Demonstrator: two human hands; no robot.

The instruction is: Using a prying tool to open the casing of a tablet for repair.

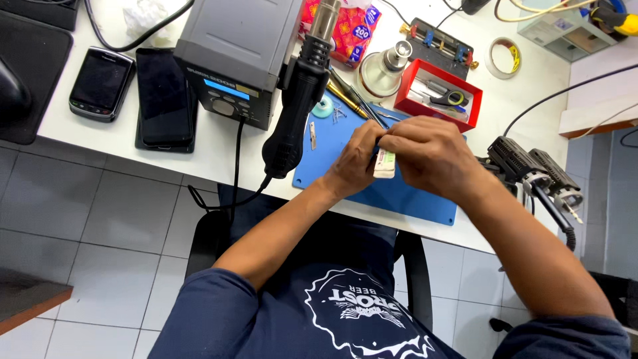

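Over the blue work mat (399, 193), near the front edge of the white table (219, 153), the person's two hands meet around a small pale block-shaped item (384, 164). The left hand (355, 163) has its fingers curled closed on the left side of the item, and the right hand (428, 154) covers it from the right, with the fingers bent over its top. Both hands touch the item and also touch each other, so only the lower end of the item shows between them; what kind of part it is cannot be told from this view, perhaps a small casing. Just beside the left hand, a black hot air handle (299, 93) hangs on the side of a grey rework station (232, 53), with its cable going down over the table edge. Behind the hands stands a red tray (407, 100) with small tools inside. Two dark phones (133, 90) lie well apart on the left part of the table. A roll of tape (503, 58) lies farther back on the right.
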